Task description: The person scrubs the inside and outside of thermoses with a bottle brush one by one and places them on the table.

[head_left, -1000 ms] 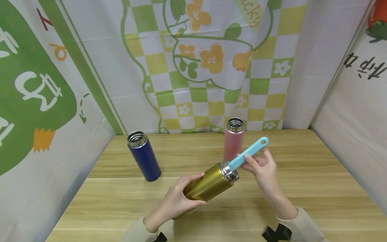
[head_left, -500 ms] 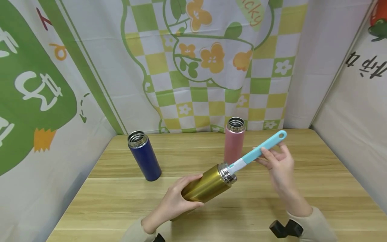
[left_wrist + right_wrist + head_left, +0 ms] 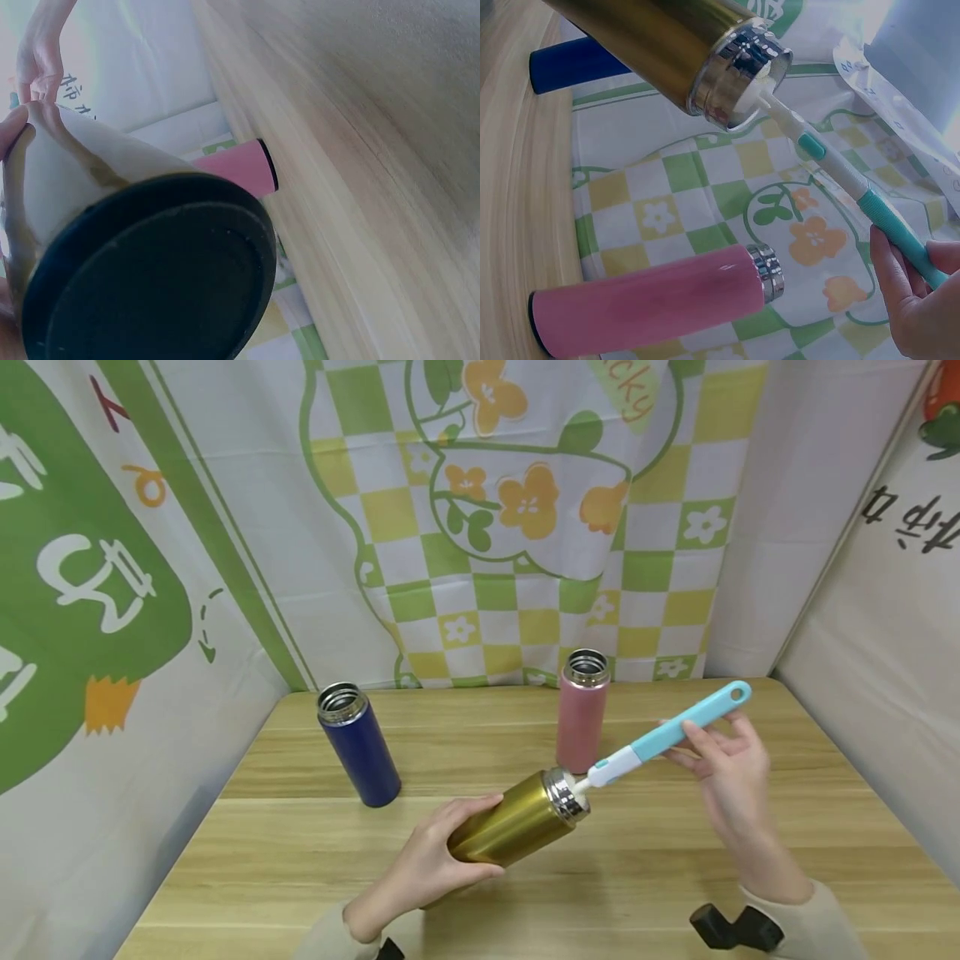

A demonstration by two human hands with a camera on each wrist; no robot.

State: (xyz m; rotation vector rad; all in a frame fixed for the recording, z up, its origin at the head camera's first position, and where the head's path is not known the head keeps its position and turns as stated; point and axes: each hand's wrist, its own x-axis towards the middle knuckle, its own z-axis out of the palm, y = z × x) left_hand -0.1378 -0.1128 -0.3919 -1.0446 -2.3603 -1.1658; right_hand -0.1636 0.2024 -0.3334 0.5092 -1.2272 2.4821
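My left hand (image 3: 442,856) grips a gold vacuum flask (image 3: 517,822) round its body, tilted with its steel mouth up to the right. The flask's dark base (image 3: 157,277) fills much of the left wrist view. My right hand (image 3: 731,772) pinches the turquoise handle of a bottle brush (image 3: 667,737) between thumb and fingers. Its white neck slants down to the flask's mouth, and in the right wrist view a pale brush head (image 3: 757,94) shows just inside the rim. The rest of the head is hidden in the flask.
An open pink flask (image 3: 582,714) stands upright behind the gold one. To the left stands an open blue flask (image 3: 360,747). All are at a wooden table (image 3: 285,877), with a patterned cloth (image 3: 510,602) hanging behind its far edge.
My right hand has drawn the bottle brush up and to the right, baring its white neck and thin stem. The gold flask in my left hand stays almost where it was.
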